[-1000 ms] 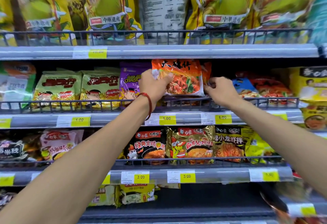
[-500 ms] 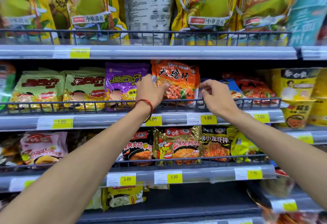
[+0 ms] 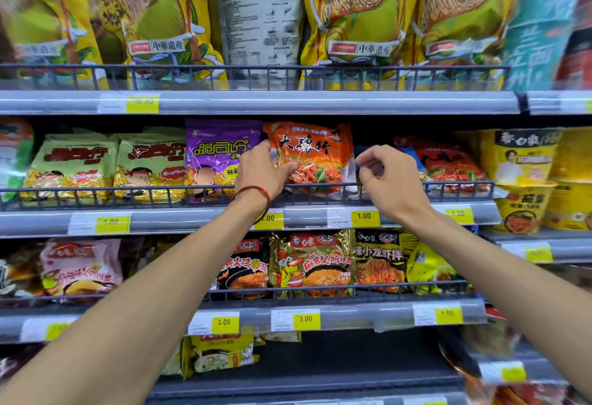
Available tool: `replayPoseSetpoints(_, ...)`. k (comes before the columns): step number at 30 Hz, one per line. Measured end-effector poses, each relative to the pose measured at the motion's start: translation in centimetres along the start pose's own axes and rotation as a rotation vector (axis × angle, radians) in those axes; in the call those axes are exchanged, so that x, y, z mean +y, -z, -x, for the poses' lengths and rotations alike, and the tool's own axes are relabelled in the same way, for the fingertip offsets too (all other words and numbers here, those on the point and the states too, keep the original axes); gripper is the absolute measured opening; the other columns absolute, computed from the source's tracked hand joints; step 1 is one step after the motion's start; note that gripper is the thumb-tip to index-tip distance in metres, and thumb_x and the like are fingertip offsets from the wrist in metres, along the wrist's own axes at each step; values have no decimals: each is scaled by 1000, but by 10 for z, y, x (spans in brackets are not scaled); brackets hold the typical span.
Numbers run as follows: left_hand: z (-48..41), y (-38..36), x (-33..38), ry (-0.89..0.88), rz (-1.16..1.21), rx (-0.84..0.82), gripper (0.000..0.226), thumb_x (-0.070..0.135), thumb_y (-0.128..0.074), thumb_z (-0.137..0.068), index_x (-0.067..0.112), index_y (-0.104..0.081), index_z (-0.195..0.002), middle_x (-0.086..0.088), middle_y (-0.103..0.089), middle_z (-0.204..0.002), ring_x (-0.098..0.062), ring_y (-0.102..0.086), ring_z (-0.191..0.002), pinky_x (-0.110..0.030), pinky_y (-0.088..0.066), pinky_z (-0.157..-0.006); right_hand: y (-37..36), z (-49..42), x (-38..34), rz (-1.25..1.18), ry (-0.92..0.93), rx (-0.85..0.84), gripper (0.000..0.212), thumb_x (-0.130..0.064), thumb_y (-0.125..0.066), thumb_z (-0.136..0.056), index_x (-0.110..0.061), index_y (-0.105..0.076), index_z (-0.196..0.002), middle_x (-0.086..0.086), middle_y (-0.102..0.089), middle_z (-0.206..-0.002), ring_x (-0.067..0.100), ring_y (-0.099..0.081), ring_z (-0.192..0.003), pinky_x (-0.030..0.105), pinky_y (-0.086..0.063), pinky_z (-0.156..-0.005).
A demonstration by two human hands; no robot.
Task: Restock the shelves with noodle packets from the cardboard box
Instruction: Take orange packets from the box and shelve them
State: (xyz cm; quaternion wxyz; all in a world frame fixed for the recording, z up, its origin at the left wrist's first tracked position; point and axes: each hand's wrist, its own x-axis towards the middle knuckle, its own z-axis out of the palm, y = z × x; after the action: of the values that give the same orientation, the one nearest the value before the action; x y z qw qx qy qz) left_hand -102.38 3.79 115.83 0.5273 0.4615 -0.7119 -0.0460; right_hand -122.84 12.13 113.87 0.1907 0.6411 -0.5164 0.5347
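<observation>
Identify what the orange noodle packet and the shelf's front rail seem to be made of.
Orange noodle packet: glossy plastic film, judging by its crinkles and glare. Front rail: dark wire, probably coated metal, thin bars with a dull sheen.

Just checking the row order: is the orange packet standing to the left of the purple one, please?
No, the orange packet stands to the right of the purple packet, directly beside it on the same shelf.

Both forearms are bare, and the left wrist (image 3: 253, 195) wears what looks like a red cord bracelet (image 3: 256, 190).
</observation>
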Motion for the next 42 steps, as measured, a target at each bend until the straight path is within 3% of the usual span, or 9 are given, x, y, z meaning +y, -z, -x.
replayPoseSetpoints(4, 3, 0, 0, 1, -53, -10, 43, 52, -73, -80, 15, -54, -91, -14, -68, -110, -35, -63, -97, -39, -50, -74, 7, 10, -4, -5, 25, -24, 12, -7, -60, -88, -16, -68, -88, -6, -65, -88, 2, -59, -79, 10, -42, -71)
replayPoseSetpoints(7, 6, -1, 4, 23, -120, -19, 44, 56, -71, -80, 16, -55, -85, -12, -69, -102, -35, -63, -92, -38, -47, -68, 11, 19, -6, -14, 31, -57, 11, -7, -61, -89, -14, -69, -91, -5, -65, -90, -5, -57, -79, 2, -38, -71)
replayPoseSetpoints(10, 10, -2, 4, 41, -168, -30, 45, 60, -69, -80, 23, -45, -70, -6, -65, -89, -29, -59, -83, -34, -43, -65, 15, 27, -5, -26, 25, -70, 12, -8, -60, -90, -14, -70, -94, -5, -65, -92, -3, -58, -82, 7, -41, -73)
replayPoseSetpoints(13, 13, -1, 1, 16, -214, -32, 42, 62, -63, -84, 21, -54, -81, -6, -64, -86, -29, -59, -83, -33, -44, -64, 19, 35, -5, -33, 15, -77, 11, -10, -61, -91, -16, -70, -94, -6, -64, -92, 3, -59, -84, 16, -46, -74)
replayPoseSetpoints(18, 17, -3, -4, -28, -155, -50, 37, 49, -61, -91, 14, -50, -83, -9, -61, -84, -31, -60, -82, -30, -38, -64, 20, 42, -10, -50, 14, -112, 13, -10, -62, -90, -22, -67, -90, -7, -64, -90, 1, -58, -82, 13, -42, -74)
replayPoseSetpoints(23, 46, 7, -12, -90, 94, 83, 37, 29, -59, -94, 9, -53, -124, -7, -61, -118, -21, -57, -105, -36, -49, -91, 11, 49, -27, -92, 19, -145, 12, -10, -60, -90, -17, -69, -93, -6, -66, -91, 0, -58, -83, 8, -41, -73)
replayPoseSetpoints(26, 69, 18, -25, -220, 56, 102, 23, 20, -56, -95, 12, -56, -117, 0, -54, -112, -16, -53, -104, -32, -46, -93, -4, 58, -42, -134, 14, -163, 12, -11, -60, -90, -16, -69, -96, -7, -65, -91, 1, -58, -85, 12, -45, -75)
replayPoseSetpoints(30, 105, 37, -57, -256, -27, -22, 20, 16, -57, -94, 14, -61, -113, 1, -62, -112, -14, -56, -105, -30, -47, -92, -30, 77, -66, -198, -38, -212, 11, -12, -61, -90, -15, -70, -95, -7, -66, -88, 1, -59, -79, 15, -46, -71)
replayPoseSetpoints(42, 241, 151, -208, -65, -190, -295, 17, 19, -57, -91, 22, -63, -106, 6, -66, -99, -14, -62, -92, -31, -52, -81, -154, 219, -194, -197, -97, -419, 15, -23, -57, -86, -20, -69, -95, -5, -66, -92, 16, -61, -88, 37, -51, -82)
